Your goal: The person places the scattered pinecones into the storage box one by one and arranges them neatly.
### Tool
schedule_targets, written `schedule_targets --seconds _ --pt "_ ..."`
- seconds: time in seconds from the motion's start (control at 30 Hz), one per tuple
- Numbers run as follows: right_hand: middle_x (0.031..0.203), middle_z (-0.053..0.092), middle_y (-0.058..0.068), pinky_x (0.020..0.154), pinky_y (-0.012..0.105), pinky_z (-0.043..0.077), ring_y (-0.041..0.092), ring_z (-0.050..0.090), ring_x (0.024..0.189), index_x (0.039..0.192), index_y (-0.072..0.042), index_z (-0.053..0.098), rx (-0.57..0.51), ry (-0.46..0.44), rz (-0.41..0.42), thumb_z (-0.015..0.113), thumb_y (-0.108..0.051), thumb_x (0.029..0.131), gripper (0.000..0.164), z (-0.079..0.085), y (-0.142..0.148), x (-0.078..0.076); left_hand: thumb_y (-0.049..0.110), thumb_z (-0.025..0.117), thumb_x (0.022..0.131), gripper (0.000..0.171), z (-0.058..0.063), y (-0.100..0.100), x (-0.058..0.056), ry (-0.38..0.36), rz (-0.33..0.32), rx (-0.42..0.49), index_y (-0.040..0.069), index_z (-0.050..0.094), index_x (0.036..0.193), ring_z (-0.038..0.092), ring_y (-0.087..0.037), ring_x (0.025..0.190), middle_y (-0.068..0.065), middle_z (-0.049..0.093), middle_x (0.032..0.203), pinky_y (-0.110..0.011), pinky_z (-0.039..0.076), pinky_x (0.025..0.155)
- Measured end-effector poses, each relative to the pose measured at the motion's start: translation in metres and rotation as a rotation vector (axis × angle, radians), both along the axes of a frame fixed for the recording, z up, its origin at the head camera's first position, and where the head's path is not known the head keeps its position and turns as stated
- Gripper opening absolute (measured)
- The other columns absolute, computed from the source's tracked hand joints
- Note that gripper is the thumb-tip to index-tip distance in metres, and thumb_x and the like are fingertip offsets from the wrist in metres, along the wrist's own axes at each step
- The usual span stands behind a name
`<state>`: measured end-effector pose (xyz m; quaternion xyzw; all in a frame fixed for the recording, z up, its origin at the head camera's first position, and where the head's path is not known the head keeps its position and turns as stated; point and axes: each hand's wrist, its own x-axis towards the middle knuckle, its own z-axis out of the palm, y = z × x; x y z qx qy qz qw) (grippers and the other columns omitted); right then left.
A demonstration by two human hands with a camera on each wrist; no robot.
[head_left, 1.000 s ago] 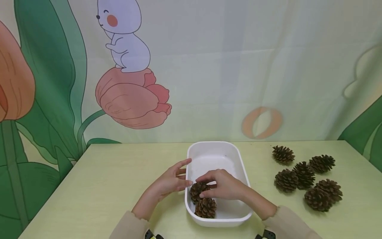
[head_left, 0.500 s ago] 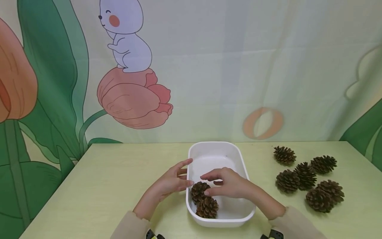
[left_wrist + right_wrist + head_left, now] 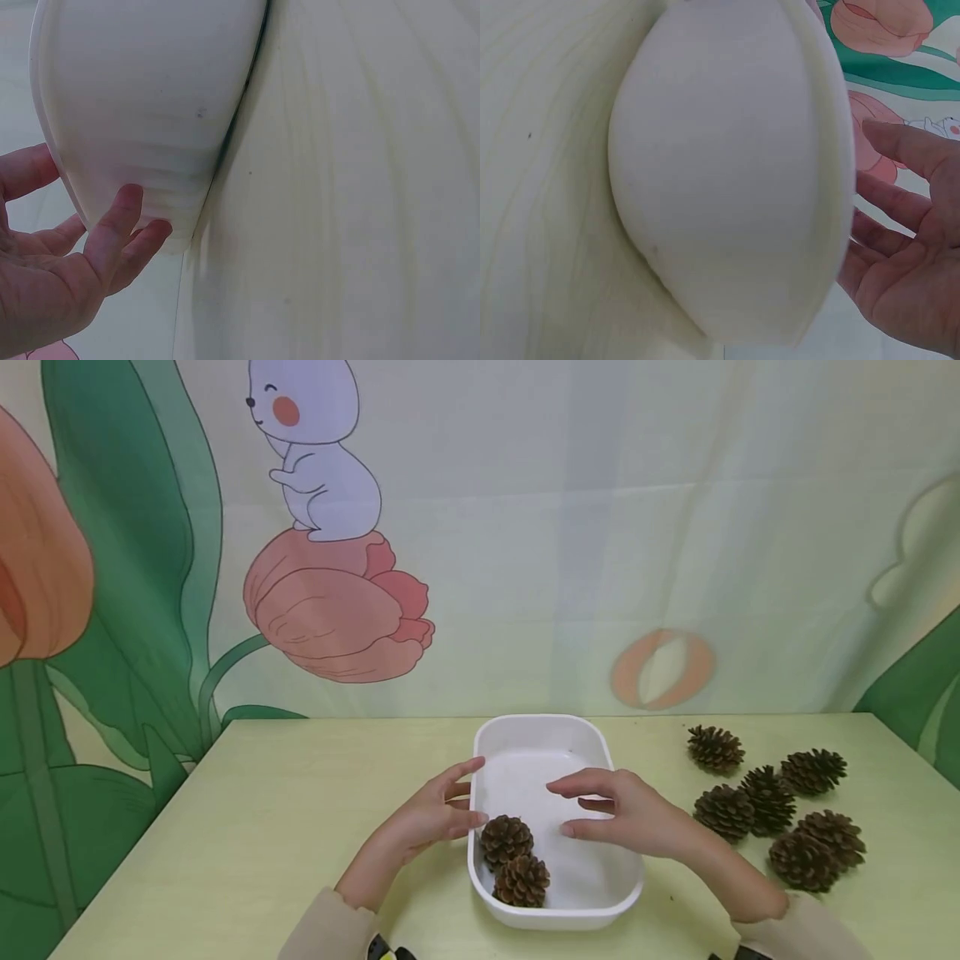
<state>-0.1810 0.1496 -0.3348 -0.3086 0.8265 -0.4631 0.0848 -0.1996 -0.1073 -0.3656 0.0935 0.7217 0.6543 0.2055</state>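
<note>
A white rectangular tub stands on the table, with two brown pine cones inside, one pine cone at the left wall and another pine cone in the near left corner. My left hand rests its spread fingertips against the tub's left side; the left wrist view has fingers on the outer wall near the rim. Over the right half of the tub hovers my right hand, thumb and fingers apart with nothing between them. In the right wrist view this hand appears beyond the tub's rim.
Several more pine cones lie on the table to the tub's right, among them a back pine cone and a front pine cone. A printed curtain hangs behind the pale wooden table.
My right hand has let go of the upper pine cone in the tub and moved right, its fingers spreading. The left hand stays at the tub's left side.
</note>
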Motion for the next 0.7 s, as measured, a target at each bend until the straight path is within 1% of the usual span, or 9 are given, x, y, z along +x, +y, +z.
schedule_targets --seconds 0.13,0.3,0.4,0.53,0.63,0.7 --pt "0.12 0.057 0.017 0.094 0.03 0.045 0.032 0.05 0.115 0.119 0.001 0.057 0.016 0.017 -0.029 0.069 -0.025 0.081 0.048 0.003 0.014 0.002 -0.007 0.061 0.081 0.073 -0.001 0.0 0.0 0.001 0.001 0.009 0.008 0.026 0.143 0.044 -0.042 0.117 -0.03 0.032 0.136 -0.042 0.048 0.088" --pt "0.121 0.056 0.017 0.093 0.032 0.045 0.031 0.05 0.114 0.121 0.0 0.055 0.035 0.033 -0.056 0.068 -0.026 0.082 0.048 0.006 0.031 0.006 -0.007 0.061 0.081 0.073 -0.002 -0.001 -0.001 -0.001 0.001 0.013 0.009 0.026 0.143 0.044 -0.042 0.117 -0.03 0.031 0.137 -0.042 0.048 0.088" --pt "0.121 0.056 0.016 0.093 0.033 0.045 0.026 0.051 0.113 0.121 -0.001 0.055 0.041 0.046 -0.076 0.067 -0.026 0.082 0.048 0.006 0.041 0.008 -0.006 0.061 0.081 0.073 -0.002 -0.001 -0.001 -0.004 0.003 0.008 0.009 0.026 0.143 0.044 -0.041 0.117 -0.029 0.031 0.137 -0.042 0.048 0.088" --pt "0.12 0.056 0.016 0.09 0.032 0.047 0.012 0.053 0.111 0.121 -0.002 0.056 0.033 0.078 -0.112 0.068 -0.022 0.082 0.046 0.004 0.055 0.013 -0.006 0.061 0.081 0.073 -0.003 -0.001 -0.001 -0.003 0.004 0.007 0.01 0.027 0.143 0.045 -0.041 0.117 -0.029 0.032 0.137 -0.042 0.048 0.088" --pt "0.119 0.056 0.015 0.088 0.025 0.048 -0.002 0.051 0.107 0.12 -0.002 0.057 0.023 0.096 -0.145 0.069 -0.019 0.08 0.045 0.002 0.064 0.016 -0.005 0.062 0.081 0.073 -0.003 -0.001 -0.002 -0.002 0.005 0.007 0.01 0.027 0.143 0.045 -0.04 0.117 -0.029 0.032 0.137 -0.041 0.048 0.088" --pt "0.12 0.055 0.016 0.087 0.021 0.047 -0.007 0.049 0.106 0.12 -0.002 0.056 0.021 0.105 -0.156 0.07 -0.018 0.08 0.045 0.001 0.07 0.018 -0.005 0.062 0.081 0.073 -0.004 -0.001 -0.002 0.001 0.003 0.007 0.01 0.027 0.143 0.045 -0.04 0.117 -0.029 0.032 0.137 -0.042 0.048 0.088"
